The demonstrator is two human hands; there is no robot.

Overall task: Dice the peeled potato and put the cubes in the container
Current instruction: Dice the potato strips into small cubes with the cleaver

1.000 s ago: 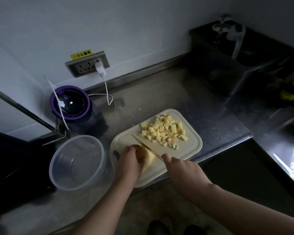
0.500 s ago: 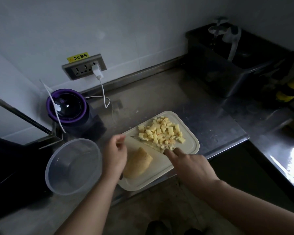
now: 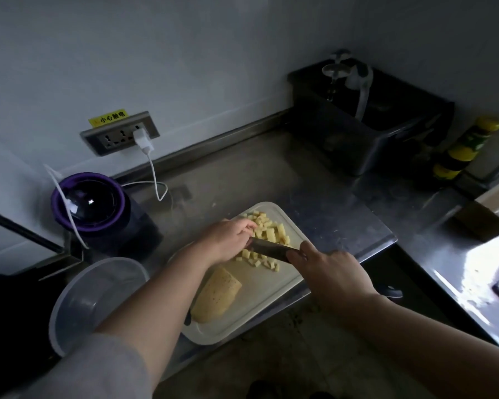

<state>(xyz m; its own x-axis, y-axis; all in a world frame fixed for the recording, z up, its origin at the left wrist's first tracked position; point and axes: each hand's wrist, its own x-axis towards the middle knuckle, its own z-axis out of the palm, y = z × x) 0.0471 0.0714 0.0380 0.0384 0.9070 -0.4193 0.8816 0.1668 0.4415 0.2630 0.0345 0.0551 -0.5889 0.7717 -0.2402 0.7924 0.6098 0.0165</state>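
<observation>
A pale cutting board [image 3: 260, 309] lies on the steel counter. On its far half sits a pile of potato cubes [image 3: 268, 234]. A large uncut piece of peeled potato [image 3: 216, 296] lies on the near half. My right hand [image 3: 326, 269] grips a knife [image 3: 268, 250] whose blade lies flat among the cubes. My left hand [image 3: 228, 240] is at the blade's tip, fingers curled against the cubes. A clear plastic container [image 3: 90, 300] stands left of the board, with nothing in it.
A purple-rimmed appliance [image 3: 90, 203] stands behind the container, with a white charger cable [image 3: 153, 171] running from the wall socket [image 3: 118, 133]. A dark sink with a tap [image 3: 355, 119] is at the back right. The counter edge [image 3: 386, 243] runs just right of the board.
My left hand let go of the big potato piece and moved forward to the cube pile. The knife went from cutting the piece to lying flat under the cubes.
</observation>
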